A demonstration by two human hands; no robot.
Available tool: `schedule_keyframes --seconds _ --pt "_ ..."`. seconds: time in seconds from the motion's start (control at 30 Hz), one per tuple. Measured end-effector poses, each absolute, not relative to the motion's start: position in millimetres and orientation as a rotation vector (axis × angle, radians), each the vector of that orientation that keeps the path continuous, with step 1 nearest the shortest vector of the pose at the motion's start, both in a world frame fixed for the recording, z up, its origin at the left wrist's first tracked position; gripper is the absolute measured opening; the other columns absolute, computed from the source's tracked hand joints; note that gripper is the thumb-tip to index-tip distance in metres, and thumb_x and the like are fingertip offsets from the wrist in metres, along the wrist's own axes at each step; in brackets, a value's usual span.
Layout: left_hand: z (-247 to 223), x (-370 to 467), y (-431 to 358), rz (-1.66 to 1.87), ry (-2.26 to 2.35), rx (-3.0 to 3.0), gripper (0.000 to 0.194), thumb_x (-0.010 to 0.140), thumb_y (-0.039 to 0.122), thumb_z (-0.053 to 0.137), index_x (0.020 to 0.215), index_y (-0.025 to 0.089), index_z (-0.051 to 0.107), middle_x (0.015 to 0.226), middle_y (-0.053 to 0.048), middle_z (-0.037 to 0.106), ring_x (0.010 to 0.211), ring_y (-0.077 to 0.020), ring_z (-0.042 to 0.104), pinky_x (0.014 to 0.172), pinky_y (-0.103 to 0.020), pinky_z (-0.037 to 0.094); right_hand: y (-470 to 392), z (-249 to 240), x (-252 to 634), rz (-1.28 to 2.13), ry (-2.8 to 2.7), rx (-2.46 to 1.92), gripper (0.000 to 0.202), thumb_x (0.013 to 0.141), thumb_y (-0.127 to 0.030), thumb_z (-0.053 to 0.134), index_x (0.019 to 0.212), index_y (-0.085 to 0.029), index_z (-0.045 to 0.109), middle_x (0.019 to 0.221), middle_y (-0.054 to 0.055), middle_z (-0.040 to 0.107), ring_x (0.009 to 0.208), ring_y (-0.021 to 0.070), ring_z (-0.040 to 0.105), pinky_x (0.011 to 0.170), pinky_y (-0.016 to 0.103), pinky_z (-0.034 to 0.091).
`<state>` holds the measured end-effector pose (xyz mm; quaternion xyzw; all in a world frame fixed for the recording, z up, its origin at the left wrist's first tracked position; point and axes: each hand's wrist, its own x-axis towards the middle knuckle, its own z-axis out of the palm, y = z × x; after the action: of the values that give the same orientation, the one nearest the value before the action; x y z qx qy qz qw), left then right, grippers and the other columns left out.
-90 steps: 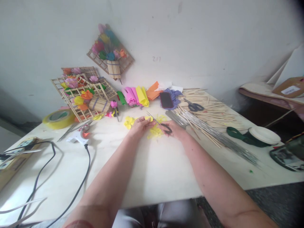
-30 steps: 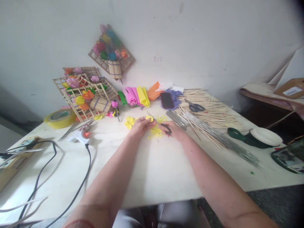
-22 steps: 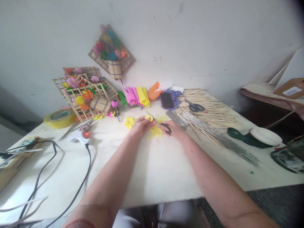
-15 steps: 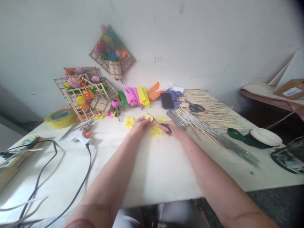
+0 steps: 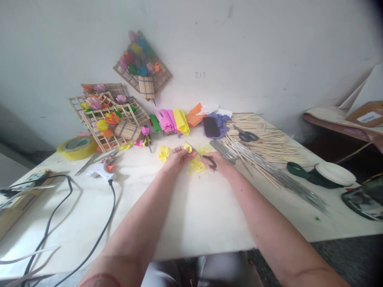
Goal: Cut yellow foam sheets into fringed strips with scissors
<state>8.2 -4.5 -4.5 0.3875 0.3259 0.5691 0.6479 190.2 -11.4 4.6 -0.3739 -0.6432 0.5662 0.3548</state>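
My left hand (image 5: 176, 156) pinches a small yellow foam piece (image 5: 187, 148) at the middle of the white table (image 5: 185, 207). My right hand (image 5: 220, 162) grips black-handled scissors (image 5: 203, 156), whose blades point up-left and meet the yellow piece. A heap of yellow foam scraps (image 5: 196, 165) lies between my hands. More cut yellow pieces (image 5: 163, 153) sit just left of my left hand.
Wooden racks with foam flowers (image 5: 112, 121) stand at the back left, next to a yellow tape roll (image 5: 76, 146) and a glue gun (image 5: 100, 169) with a black cord. Foam rolls (image 5: 173, 120), a phone (image 5: 211, 126), wooden sticks (image 5: 269, 143), wires (image 5: 278, 173) and green tape (image 5: 324, 173) lie to the right.
My hands stay in the same place with the scissors at the yellow piece. Only the view shifts slightly.
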Motion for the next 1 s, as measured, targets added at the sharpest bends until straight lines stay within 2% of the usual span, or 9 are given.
schedule_keyframes --seconds 0.67,1.0 --pt "-3.5 7.8 -3.9 1.300 0.774 0.853 0.011 0.070 0.018 0.063 0.070 0.010 0.055 0.073 -0.009 0.067 0.071 -0.0179 0.066 0.065 -0.026 0.052 -14.1 7.6 189.0 1.424 -1.703 -0.987 0.032 0.067 -0.037 0.063 0.050 -0.016 0.045 0.038 -0.005 0.039 0.033 0.0043 0.031 0.031 0.020 0.021" --pt "1.2 8.5 -6.8 1.269 0.844 0.838 0.017 0.069 0.021 0.065 0.068 0.011 0.051 0.065 -0.009 0.066 0.062 -0.0182 0.065 0.057 -0.026 0.053 -9.5 1.8 188.0 1.448 -1.665 -1.022 0.032 0.064 -0.039 0.065 0.051 -0.016 0.047 0.039 -0.005 0.040 0.032 0.0044 0.031 0.029 0.019 0.022"
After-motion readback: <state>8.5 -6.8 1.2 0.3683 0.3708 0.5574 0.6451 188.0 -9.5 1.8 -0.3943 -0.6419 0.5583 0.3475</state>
